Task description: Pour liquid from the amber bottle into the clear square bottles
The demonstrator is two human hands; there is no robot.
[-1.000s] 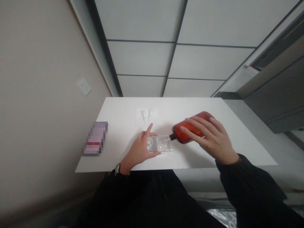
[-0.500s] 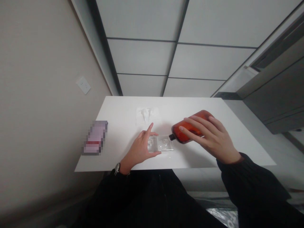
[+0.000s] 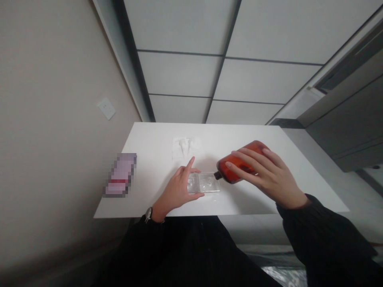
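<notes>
A clear plastic case (image 3: 211,182) with round hollows lies opened out flat on the white table. My left hand (image 3: 179,186) grips its left half, thumb on the near edge and fingers on the far edge, with the index finger raised. In my right hand (image 3: 266,175) is an amber bottle (image 3: 254,149), tilted so that its black neck (image 3: 218,175) points down and left at the case's right edge. Whether liquid flows from the bottle cannot be made out. Beyond the case, a white tissue (image 3: 186,146) with crumpled folds lies on the table.
A blurred-out pinkish packet or phone-like thing (image 3: 121,173) lies at the left of the white table (image 3: 149,135). A wall with a socket (image 3: 107,108) stands on the left, and pale panels (image 3: 179,75) rise behind the table's far edge.
The whole view has shifted slightly. Both hands, the case and the bottle keep nearly the same places relative to each other.
</notes>
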